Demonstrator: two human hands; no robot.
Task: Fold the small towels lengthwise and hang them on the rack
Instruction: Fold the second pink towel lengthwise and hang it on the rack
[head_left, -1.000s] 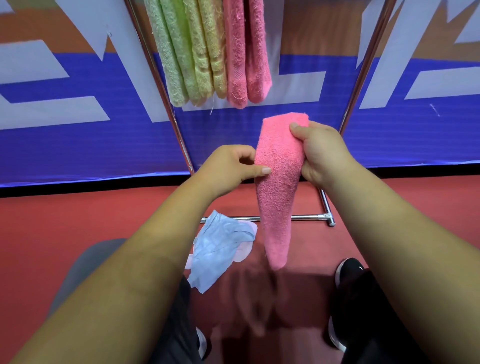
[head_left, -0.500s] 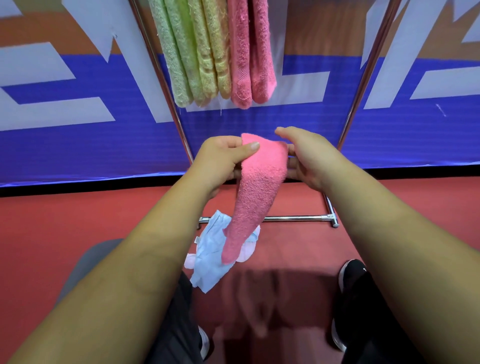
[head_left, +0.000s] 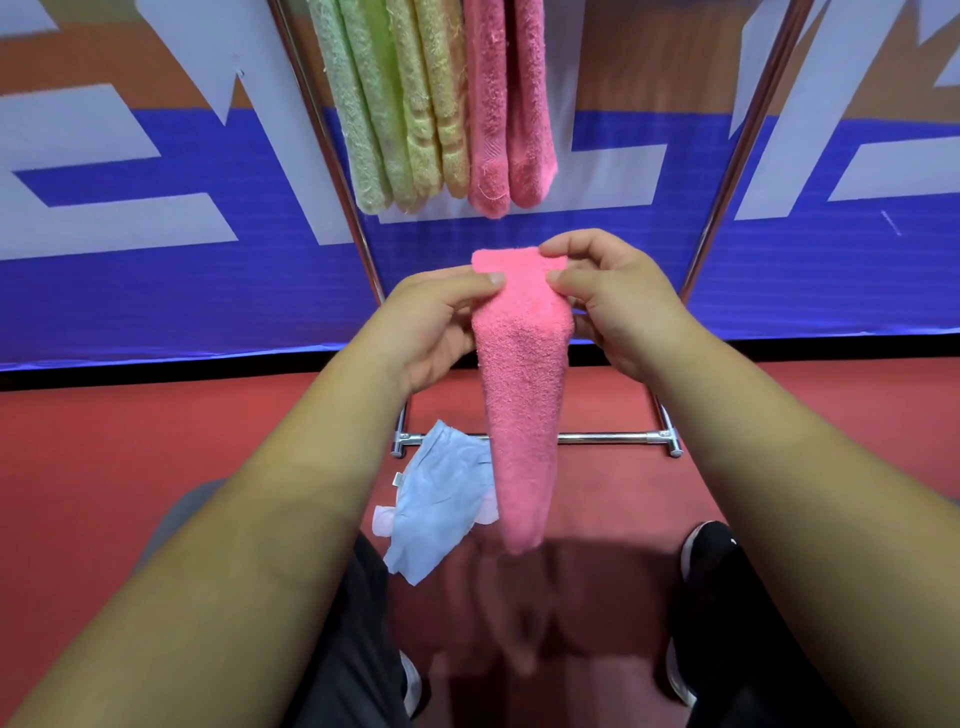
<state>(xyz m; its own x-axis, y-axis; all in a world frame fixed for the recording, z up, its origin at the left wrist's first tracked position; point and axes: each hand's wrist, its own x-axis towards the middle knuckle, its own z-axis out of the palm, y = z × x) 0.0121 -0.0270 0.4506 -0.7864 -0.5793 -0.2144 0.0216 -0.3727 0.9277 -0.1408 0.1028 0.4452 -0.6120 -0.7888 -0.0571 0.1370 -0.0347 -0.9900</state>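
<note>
Nearest you, your black shoe (head_left: 709, 551) stands on the red floor (head_left: 104, 467), on your side of the rack's (head_left: 613, 439) low cross bar. A crumpled pale blue cloth (head_left: 441, 504) lies on the floor at the left end of that bar, its far edge overlapping it. Bare floor runs wide on either side of the rack.

Above the low bar, between the rack's two slanting uprights, you hold the pink towel (head_left: 522, 405) in the air. Your left hand (head_left: 431, 327) pinches its top left edge, thumb on the near face. Your right hand (head_left: 618, 306) pinches the top right corner between thumb and forefinger. The towel is folded into a narrow strip with its long axis vertical. Its wide top edge is level between your hands, and its narrow tail points straight down across the low bar, hanging free just right of the blue cloth.

Higher on the rack, green towels (head_left: 379, 104) and a hung pink towel (head_left: 509, 104) crowd toward the left upright. That leaves an open gap between the hung pink towel and the right upright. Behind the rack stands a blue and white banner (head_left: 156, 291).
</note>
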